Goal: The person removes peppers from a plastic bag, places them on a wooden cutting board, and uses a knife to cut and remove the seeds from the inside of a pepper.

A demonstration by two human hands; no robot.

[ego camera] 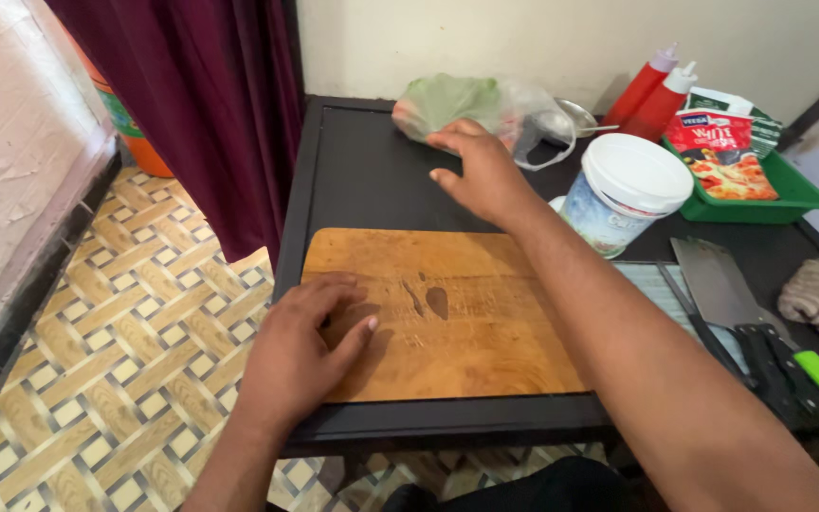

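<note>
Left hand: the left hand (300,346) lies nearest the camera, flat and spread, palm down on the near left corner of the wooden cutting board (457,313); it grips nothing.
Cutting board: light brown, bare, with 1 dark mark near its middle; it sits at the front edge of the black worktop (362,171).
Right hand: the right hand (481,171) reaches across the board, fingers open and slightly curled, touching the near edge of the clear plastic bag (485,109); not yet closed on it.
Bag: thin, see-through, holding green leaves, at the far side of the worktop.
Tub: a round white tub (623,190) with a white lid and a pale blue label, just beside the right forearm.
Bottles: 2 red squeeze bottles (656,95) with pale tips, at the far wall.
Tray: a green tray (770,194) holding a red printed packet (722,156) and a darker green one behind.
Cleaver: a broad steel cleaver (722,284) with a black handle, right of the board.
Risk, tub: the forearm could likely nudge the tub as it draws back.
Risk, bag: the thin bag may slip or spill leaves if pulled by 1 edge.
Risk, blade: the cleaver lies near the right elbow, so a careless sweep could meet it.
</note>
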